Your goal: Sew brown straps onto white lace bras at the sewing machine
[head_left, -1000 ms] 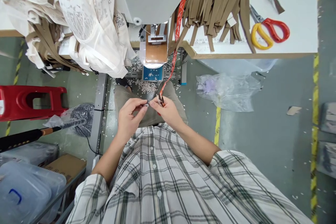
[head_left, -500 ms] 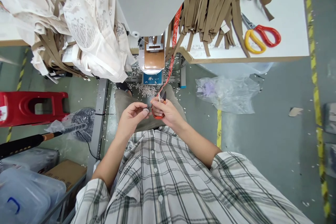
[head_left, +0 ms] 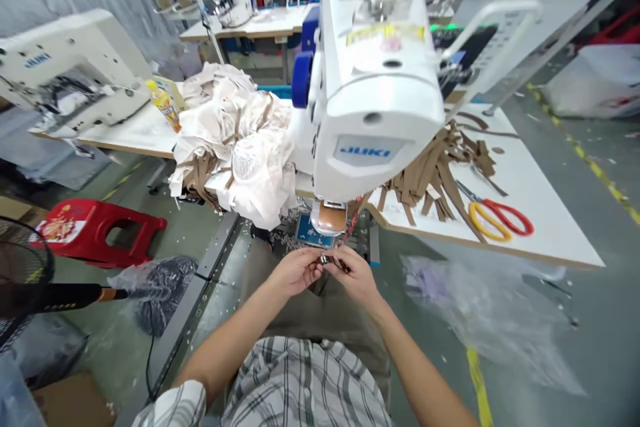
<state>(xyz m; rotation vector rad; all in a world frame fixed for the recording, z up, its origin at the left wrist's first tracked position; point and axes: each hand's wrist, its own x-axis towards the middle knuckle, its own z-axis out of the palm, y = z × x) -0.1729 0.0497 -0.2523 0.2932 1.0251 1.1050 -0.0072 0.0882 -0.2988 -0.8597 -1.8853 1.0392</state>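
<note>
Over my lap, my left hand (head_left: pixel 299 271) and my right hand (head_left: pixel 354 275) meet with fingertips pinched. A small shiny dark metal piece (head_left: pixel 326 259) shows between them; its kind is unclear. My right fingers are closed round thread snips, mostly hidden now, with a red patterned ribbon (head_left: pixel 353 221) running up from that hand. Just beyond my hands is the white sewing machine (head_left: pixel 373 127), its brown-topped bed (head_left: pixel 330 219) jutting toward me. White lace bras (head_left: pixel 250 160) lie heaped left of it, and brown fabric straps (head_left: pixel 425 177) lie to its right.
Scissors (head_left: pixel 500 219) with red and yellow handles lie near the right table's (head_left: pixel 555 227) front edge. At left are a red stool (head_left: pixel 100 230), a black fan (head_left: pixel 45 293) and a yellow bottle (head_left: pixel 164 105). A clear plastic bag (head_left: pixel 480 307) hangs or lies low at right.
My view has tilted up, bringing the whole sewing machine and the workstations behind it into sight. My hands have come together around the small metal piece, and the snips' orange handles are hidden.
</note>
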